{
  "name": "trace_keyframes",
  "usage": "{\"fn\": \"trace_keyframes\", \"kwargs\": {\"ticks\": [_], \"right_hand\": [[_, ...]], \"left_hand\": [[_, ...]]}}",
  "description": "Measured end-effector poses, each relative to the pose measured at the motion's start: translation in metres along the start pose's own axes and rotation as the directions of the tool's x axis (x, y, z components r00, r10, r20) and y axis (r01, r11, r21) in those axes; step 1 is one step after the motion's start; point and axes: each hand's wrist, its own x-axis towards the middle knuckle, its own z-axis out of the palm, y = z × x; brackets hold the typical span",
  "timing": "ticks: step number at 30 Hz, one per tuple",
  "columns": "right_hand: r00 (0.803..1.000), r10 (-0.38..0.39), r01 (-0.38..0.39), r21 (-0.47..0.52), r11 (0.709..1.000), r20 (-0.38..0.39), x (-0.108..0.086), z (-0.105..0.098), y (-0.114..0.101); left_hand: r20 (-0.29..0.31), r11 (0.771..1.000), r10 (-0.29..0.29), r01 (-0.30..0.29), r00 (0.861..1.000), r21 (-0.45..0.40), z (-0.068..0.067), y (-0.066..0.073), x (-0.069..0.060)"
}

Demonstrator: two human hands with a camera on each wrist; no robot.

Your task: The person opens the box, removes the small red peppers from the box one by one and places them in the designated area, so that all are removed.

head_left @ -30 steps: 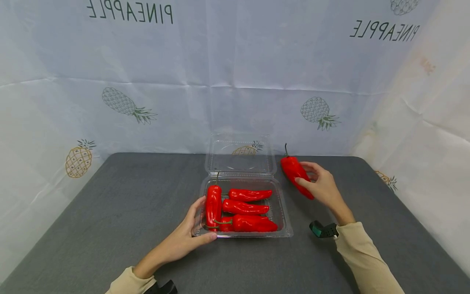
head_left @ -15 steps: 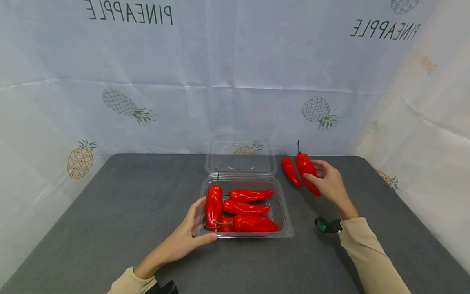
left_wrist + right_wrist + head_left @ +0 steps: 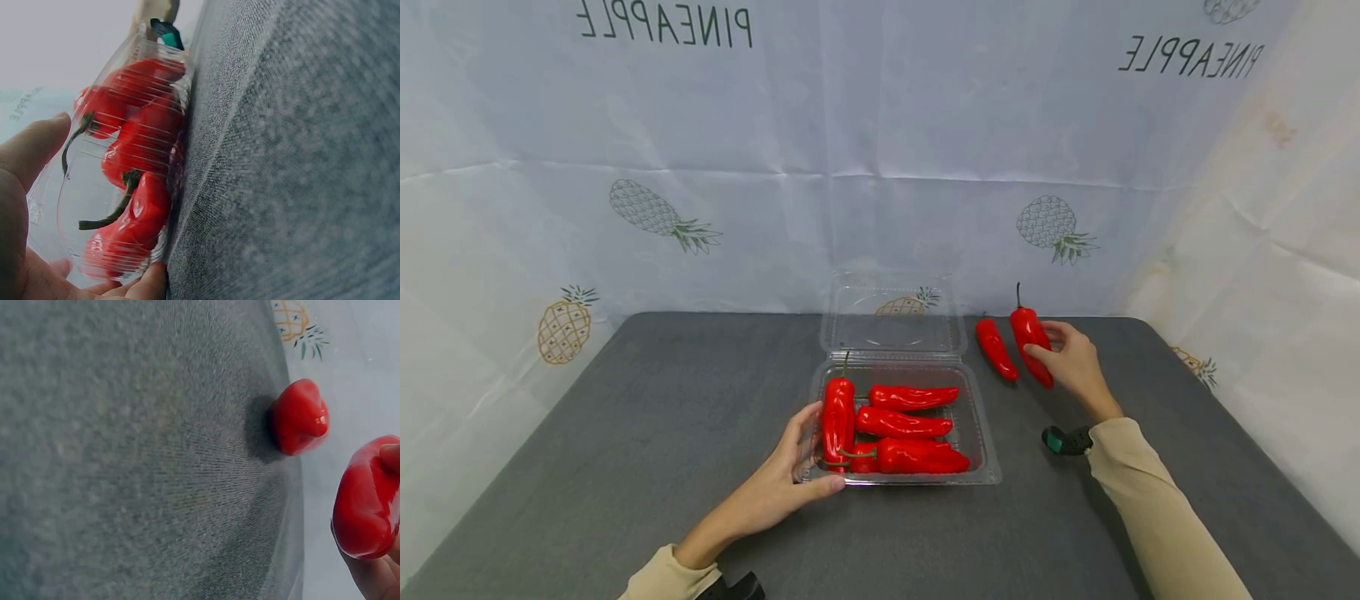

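In the head view my right hand pinches a red pepper between thumb and fingers at the table's back right. Its dark stem points away from me. The right wrist view shows this held pepper raised off the tabletop. Just left of it, another red pepper lies on the table. My left hand holds the left side of a clear plastic clamshell box, thumb at the front corner. Several red peppers lie inside; one stands lengthwise along the left wall.
The box's clear lid is raised at the back, near the pineapple-print curtain. The grey table has rounded back corners. A black wrist strap is on the right wrist.
My right hand has moved its pepper to the right and a little farther back. The pepper behind it has come into view. The left hand and box have stayed put.
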Motion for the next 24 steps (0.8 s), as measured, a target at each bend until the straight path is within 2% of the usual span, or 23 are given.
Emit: {"fn": "trace_keyframes", "kwargs": {"ticks": [11, 24], "right_hand": [[0.998, 0.054, -0.053, -0.032, 0.998, 0.019, 0.014, 0.005, 0.002], [0.992, 0.111, -0.107, -0.064, 0.992, 0.061, 0.025, 0.010, 0.013]], "left_hand": [[-0.007, 1.000, 0.007, -0.007, 1.000, -0.001, 0.000, 0.000, 0.000], [-0.008, 1.000, -0.012, 0.012, 1.000, 0.009, 0.000, 0.000, 0.000]]}}
